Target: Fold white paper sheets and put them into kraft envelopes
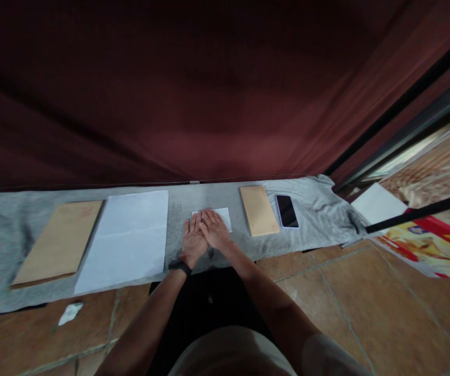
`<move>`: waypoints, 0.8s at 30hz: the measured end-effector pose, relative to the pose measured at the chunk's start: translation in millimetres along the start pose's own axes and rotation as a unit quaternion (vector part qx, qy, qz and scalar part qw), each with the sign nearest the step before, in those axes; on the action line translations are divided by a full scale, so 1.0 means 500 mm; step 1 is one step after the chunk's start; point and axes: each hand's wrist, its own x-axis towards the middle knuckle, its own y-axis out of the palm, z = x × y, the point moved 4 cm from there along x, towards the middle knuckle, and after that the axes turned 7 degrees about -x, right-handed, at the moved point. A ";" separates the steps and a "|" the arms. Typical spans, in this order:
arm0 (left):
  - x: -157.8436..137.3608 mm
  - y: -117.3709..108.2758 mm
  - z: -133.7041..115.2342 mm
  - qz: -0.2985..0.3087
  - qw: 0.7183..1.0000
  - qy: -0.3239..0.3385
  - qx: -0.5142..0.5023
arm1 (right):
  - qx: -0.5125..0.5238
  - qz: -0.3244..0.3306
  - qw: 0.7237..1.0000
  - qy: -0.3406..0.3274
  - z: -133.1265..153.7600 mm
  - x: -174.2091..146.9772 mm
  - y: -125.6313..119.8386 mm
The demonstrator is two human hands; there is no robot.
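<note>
A small white folded paper lies on the grey cloth in front of me. Flat on its left part rests my left hand, fingers stretched out, a dark band around the wrist. My right hand is also laid flat with fingers extended, touching and partly overlapping the left one. Both hands hide much of the paper. To their left is a large white sheet with faint crease lines. On the right lies a small brown envelope.
A dark phone with a pale case lies right of the small envelope. At far left, a large brown envelope sits beside the white sheet. Dark red curtain hangs behind. Crumpled white tissue and a colourful box are beyond the cloth.
</note>
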 end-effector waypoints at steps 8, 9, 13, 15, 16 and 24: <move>0.002 0.008 0.001 -0.045 0.998 -0.014 -0.031 | -0.037 -0.036 0.997 0.055 -0.075 -0.033 0.000; 0.001 0.008 0.002 -0.053 0.998 -0.015 -0.035 | -0.044 -0.038 0.997 0.057 -0.082 -0.037 -0.002; -0.006 0.006 0.015 -0.084 0.995 -0.036 -0.049 | -0.065 -0.038 0.995 0.064 -0.102 -0.050 -0.008; -0.012 0.003 0.024 -0.099 0.992 -0.054 -0.056 | -0.070 -0.040 0.994 0.069 -0.107 -0.054 -0.008; -0.015 0.000 0.028 -0.106 0.991 -0.062 -0.061 | -0.071 -0.042 0.994 0.070 -0.108 -0.055 -0.008; -0.010 -0.031 0.041 -0.123 0.971 -0.125 -0.161 | -0.071 -0.032 0.994 0.083 -0.099 -0.048 -0.009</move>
